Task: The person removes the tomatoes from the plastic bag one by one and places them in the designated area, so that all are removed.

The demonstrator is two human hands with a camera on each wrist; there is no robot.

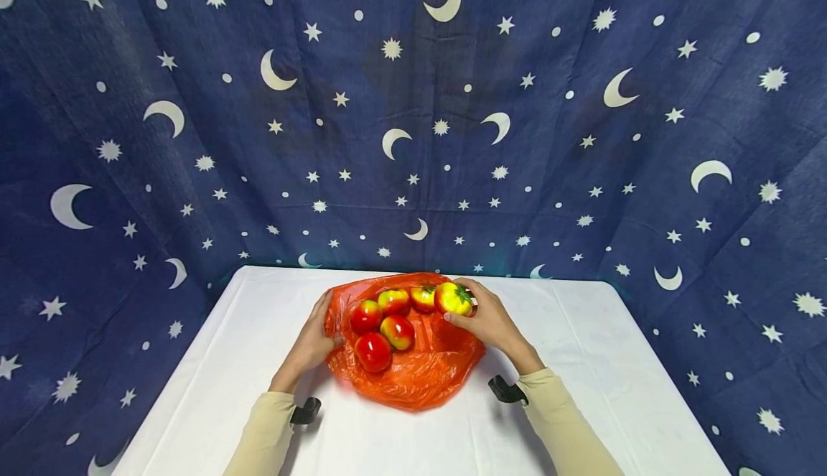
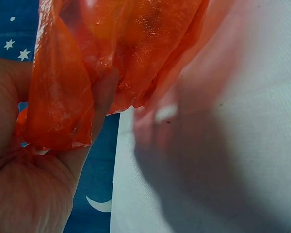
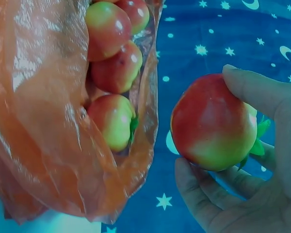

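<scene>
A thin red-orange plastic bag (image 1: pixel 413 383) lies spread open on the table, with several glossy red-and-yellow tomatoes (image 1: pixel 373 352) inside. My left hand (image 1: pixel 314 339) grips the bag's left side; in the left wrist view the plastic (image 2: pixel 63 97) passes between thumb and fingers. At the bag's far right rim, my right hand (image 1: pixel 487 318) holds one tomato (image 3: pixel 216 124) between thumb and fingers, its green leafy top toward the palm. In the right wrist view this tomato is apart from the bag, while another tomato with a green top (image 3: pixel 111 121) sits just inside the opening.
A white cloth covers the table (image 1: pixel 581 361). Behind and at both sides hangs a dark blue curtain (image 1: pixel 413 110) printed with moons and stars. Black wrist mounts (image 1: pixel 507 390) stick out from the cream sleeves.
</scene>
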